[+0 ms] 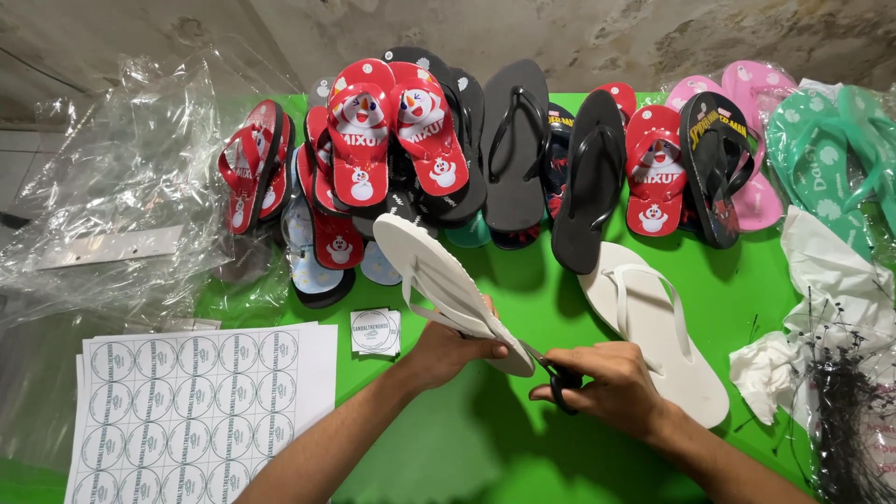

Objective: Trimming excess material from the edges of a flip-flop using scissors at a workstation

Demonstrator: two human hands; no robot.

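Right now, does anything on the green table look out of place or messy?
Mostly tidy. The white sandal lies alone on the green table, apart from its mate, the white sandal held by the left hand; the right hand holds scissors at it. Crumpled white paper and loose black ties clutter the right edge.

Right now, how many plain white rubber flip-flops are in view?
2: one white flip-flop held in the left hand; the other lying on the green table. More may be hidden.
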